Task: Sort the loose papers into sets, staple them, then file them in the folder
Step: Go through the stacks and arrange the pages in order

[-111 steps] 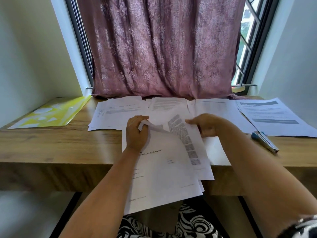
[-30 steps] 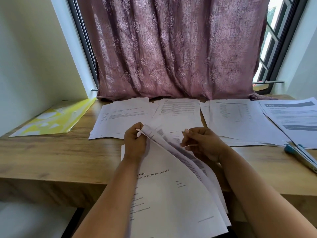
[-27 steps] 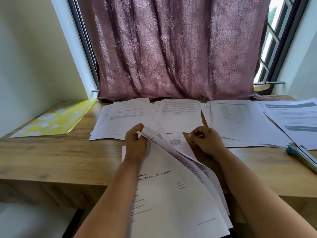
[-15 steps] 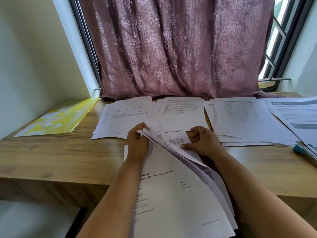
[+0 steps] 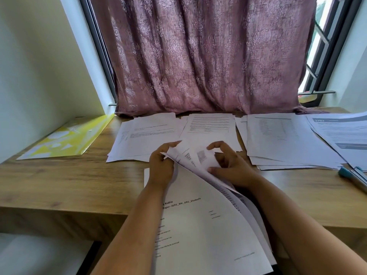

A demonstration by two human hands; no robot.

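Left hand: the left hand (image 5: 161, 169) is curled round the top left corner of the white printed paper set (image 5: 200, 219) and pinches it tight
Right hand: the right hand (image 5: 228, 165) has bent fingers on the lifted top corners of the sheets; its thumb and fingertips pinch a page with a small dark picture on it
Paper set: it lies right in front of the person, half on the brown wooden tabletop (image 5: 59, 185) and half hanging off the near edge toward the lap
Long side: the set runs from far to near, with its top end at the hands
Fan: the sheets are pinned at the left corner and open out to the right, like a fan
What the next move turns on: the loose corners are on the right side, touching the right hand, so that hand is the one placed to flip or pull a page; the left hand looks like the clamp
Other piles: four piles of white printed sheets (image 5: 210, 128) lie in a row at the back, just past the hands
Stapler: a blue and grey stapler (image 5: 353, 176) lies at the far right, nearer the right hand and well apart from the set
Folder: a yellow plastic folder (image 5: 65, 139) lies flat at the far left, nearer the left hand
Step, my guess: sorting is in hand; no staple shows in this set, and the filing is not yet begun
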